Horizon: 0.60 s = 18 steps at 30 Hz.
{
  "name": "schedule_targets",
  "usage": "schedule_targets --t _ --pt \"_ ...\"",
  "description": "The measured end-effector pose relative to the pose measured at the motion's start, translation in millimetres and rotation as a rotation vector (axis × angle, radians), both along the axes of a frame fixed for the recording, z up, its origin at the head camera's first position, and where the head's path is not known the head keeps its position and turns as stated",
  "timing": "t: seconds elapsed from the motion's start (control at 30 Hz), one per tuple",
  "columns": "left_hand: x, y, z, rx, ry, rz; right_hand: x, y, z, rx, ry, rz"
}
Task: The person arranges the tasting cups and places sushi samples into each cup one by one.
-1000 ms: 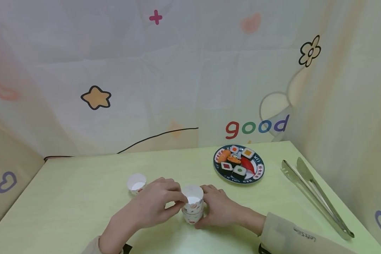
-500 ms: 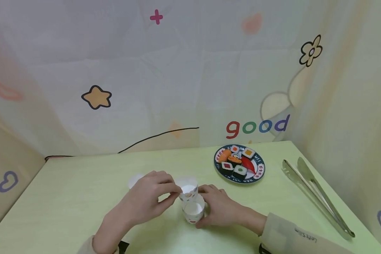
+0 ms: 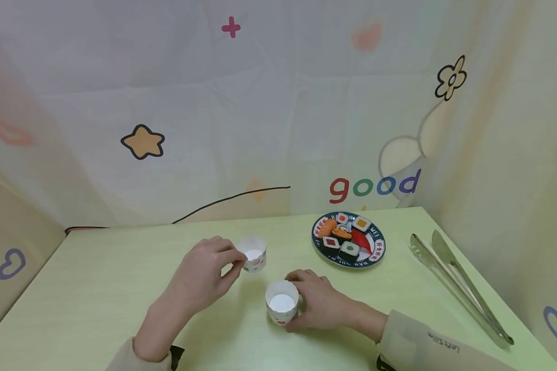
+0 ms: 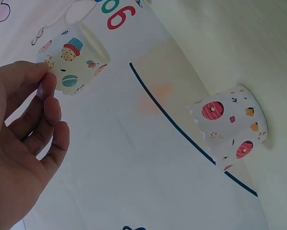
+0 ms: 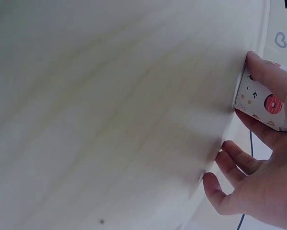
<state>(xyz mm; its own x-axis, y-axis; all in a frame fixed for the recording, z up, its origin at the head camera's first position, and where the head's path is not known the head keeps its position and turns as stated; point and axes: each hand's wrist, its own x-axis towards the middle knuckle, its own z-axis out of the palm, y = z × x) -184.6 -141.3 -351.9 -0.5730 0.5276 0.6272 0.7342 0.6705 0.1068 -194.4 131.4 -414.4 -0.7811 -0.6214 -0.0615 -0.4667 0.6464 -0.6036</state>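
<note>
My left hand (image 3: pixel 199 275) pinches a white paper baking cup (image 3: pixel 256 263) at its rim between thumb and fingertips, lifted over the table. In the left wrist view this cup (image 4: pixel 74 62) shows cupcake and macaron prints. Lower down, my right hand (image 3: pixel 320 301) grips a second paper baking cup (image 3: pixel 280 315), which stands upright on the table with its mouth up. Its donut print (image 5: pixel 273 103) shows in the right wrist view. A third baking cup (image 4: pixel 232 124) with red donuts stands on the table, hidden behind my left hand in the head view.
At the back right lies a round dark-rimmed plate (image 3: pixel 378 249) bearing several sushi pieces (image 3: pixel 349 251). Metal tongs (image 3: pixel 502 337) rest along the right edge of the pale green table (image 3: pixel 97 288). A printed cloth (image 3: pixel 190 103) hangs behind and at the sides.
My left hand has lifted the upper cup off the one under it and carried it left and away from me. The right hand has stayed on the lower cup.
</note>
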Motion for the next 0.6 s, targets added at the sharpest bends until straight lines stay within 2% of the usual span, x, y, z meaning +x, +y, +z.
schedule_targets --t 0.3,0.6 --pt "-6.1 -11 -1.9 0.052 -0.076 0.064 2.1 -4 3.9 -0.001 0.001 -0.015" --pt "-10.5 -16 -7.7 -0.024 -0.087 0.114 4.5 -4 3.1 -0.006 -0.02 -0.037"
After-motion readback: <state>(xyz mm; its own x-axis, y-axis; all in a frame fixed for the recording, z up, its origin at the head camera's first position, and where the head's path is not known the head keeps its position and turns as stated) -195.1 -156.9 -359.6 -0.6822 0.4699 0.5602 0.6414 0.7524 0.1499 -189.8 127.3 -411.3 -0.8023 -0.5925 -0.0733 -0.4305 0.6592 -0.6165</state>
